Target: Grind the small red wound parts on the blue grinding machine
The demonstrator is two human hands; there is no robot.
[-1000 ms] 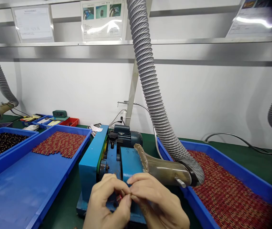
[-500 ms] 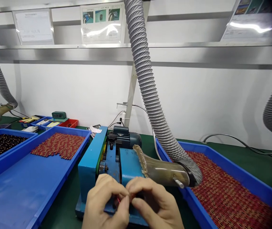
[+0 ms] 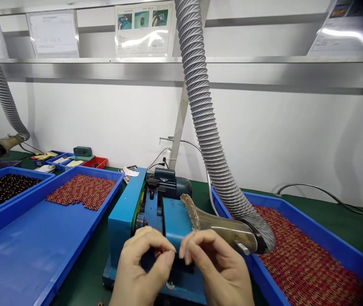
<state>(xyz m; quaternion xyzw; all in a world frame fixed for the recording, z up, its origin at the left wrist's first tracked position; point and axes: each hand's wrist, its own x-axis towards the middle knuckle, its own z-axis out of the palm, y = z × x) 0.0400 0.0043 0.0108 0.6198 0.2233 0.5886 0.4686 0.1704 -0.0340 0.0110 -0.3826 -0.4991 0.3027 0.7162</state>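
My left hand (image 3: 144,265) is closed in a pinch in front of the blue belt machine (image 3: 178,216). A small red part (image 3: 158,253) shows behind its thumb and index finger, mostly hidden. My right hand (image 3: 218,263) is just to the right, a small gap between the two sets of fingertips. Its thumb and fingers are curled together, and whatever they hold, if anything, is hidden. Both hands are above the machine's front edge. From the machine's right side, a brownish duct nozzle (image 3: 226,229) leads to a ribbed grey hose (image 3: 200,93).
On the left, a long blue tray (image 3: 50,238) holds small red ring-like parts at its far end. Another blue tray (image 3: 279,199) on the right is covered with similar parts. Black parts (image 3: 6,191) fill a further tray. A small red bin (image 3: 100,162) stands behind.
My hands have drawn apart, the right one moving slightly right and up, leaving a gap between the fingertips. The whole view has shifted a little.
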